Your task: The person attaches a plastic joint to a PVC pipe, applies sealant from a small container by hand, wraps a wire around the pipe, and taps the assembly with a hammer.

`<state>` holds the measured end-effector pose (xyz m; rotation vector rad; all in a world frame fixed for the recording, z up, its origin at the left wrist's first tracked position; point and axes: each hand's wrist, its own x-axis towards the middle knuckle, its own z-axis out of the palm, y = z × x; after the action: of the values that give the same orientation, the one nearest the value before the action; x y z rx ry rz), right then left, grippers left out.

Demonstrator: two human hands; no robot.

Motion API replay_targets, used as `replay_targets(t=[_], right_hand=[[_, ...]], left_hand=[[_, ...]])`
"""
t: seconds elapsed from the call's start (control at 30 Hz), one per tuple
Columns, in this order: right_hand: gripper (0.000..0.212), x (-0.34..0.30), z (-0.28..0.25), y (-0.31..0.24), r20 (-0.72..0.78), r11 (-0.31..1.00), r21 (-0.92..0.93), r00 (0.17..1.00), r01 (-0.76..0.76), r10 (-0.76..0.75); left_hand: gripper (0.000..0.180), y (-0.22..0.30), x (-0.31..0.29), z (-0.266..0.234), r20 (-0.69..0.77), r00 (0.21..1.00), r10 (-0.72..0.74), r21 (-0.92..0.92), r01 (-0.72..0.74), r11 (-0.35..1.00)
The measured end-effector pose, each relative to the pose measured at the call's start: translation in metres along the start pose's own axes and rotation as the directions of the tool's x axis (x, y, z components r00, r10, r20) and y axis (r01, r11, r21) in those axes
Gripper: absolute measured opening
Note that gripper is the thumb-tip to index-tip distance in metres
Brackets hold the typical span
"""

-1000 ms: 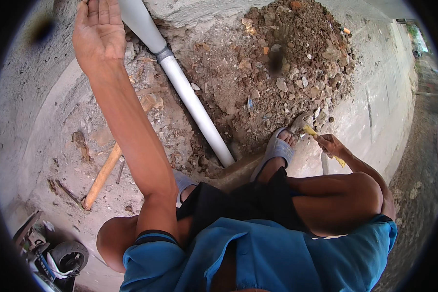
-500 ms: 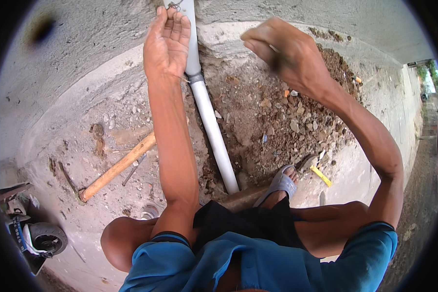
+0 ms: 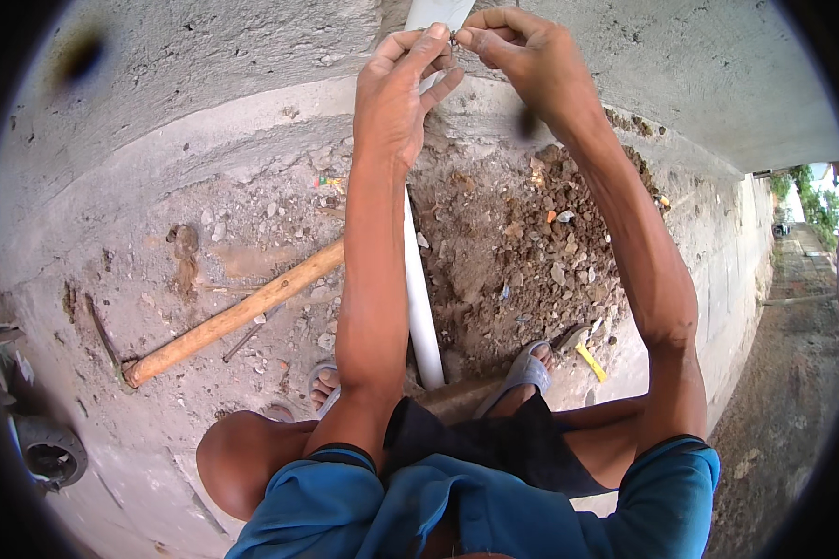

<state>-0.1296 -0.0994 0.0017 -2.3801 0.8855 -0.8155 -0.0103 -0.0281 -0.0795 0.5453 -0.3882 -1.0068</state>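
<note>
Close to the wall, both my hands work at the grey-white pipe [image 3: 440, 11]. A thin dark wire [image 3: 453, 37] shows between my fingertips; most of it is hidden by the fingers. My left hand [image 3: 403, 93] pinches it with thumb and forefinger, the other fingers curled loosely in front of the pipe. From the right, my right hand [image 3: 529, 67] pinches the wire too, thumb against forefinger. Below my left wrist, the lower white pipe [image 3: 421, 298] runs down through a dug channel toward my feet; the joint between the two pipe sections is covered by my hand and forearm.
A long wooden tool handle [image 3: 242, 312] lies on the dirt at left, beside a thin metal rod [image 3: 244, 341]. Right of the pipe is a heap of soil and stones [image 3: 569, 242]. A yellow-handled hammer [image 3: 590, 361] lies by my right foot. A wheel [image 3: 51, 454] stands far left.
My right hand has come left to meet the left hand at the pipe, its fingers now pinching. My left hand, half open before, has turned and closed in a pinch. The view has shifted somewhat.
</note>
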Motion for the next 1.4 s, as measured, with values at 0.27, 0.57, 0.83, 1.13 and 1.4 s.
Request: replay_targets(t=[0.27,0.57,0.83,1.13,1.4], right_hand=[[0.024,0.011,-0.002,-0.002,0.061,0.908,-0.353,0.974,0.225,-0.218],[0.036,0.005,-0.056,0.027,-0.053,0.902,-0.384,0.97,0.199,-0.237],[0.05,-0.14,-0.078,0.08,0.74,0.901,-0.422,0.535,-0.102,0.407],[0.011,-0.357,-0.192,0.249,0.624,0.533,0.067,0.452,-0.844,0.638],[0.022,-0.505,-0.247,0.167,0.138,-0.028,0.767,0.122,-0.641,0.983]], left_hand=[[0.032,-0.023,0.036,-0.012,0.11,0.976,0.19,-0.105,-0.179,0.978],[0.034,-0.029,0.047,-0.02,-0.08,0.959,0.271,-0.006,-0.272,0.962],[0.033,-0.049,0.072,-0.035,-0.137,0.957,0.254,-0.061,-0.264,0.962],[0.023,-0.124,0.013,-0.003,-0.531,0.737,0.418,0.437,-0.185,0.88],[0.036,-0.176,-0.195,0.178,-0.346,0.66,-0.667,0.756,0.617,0.218]])
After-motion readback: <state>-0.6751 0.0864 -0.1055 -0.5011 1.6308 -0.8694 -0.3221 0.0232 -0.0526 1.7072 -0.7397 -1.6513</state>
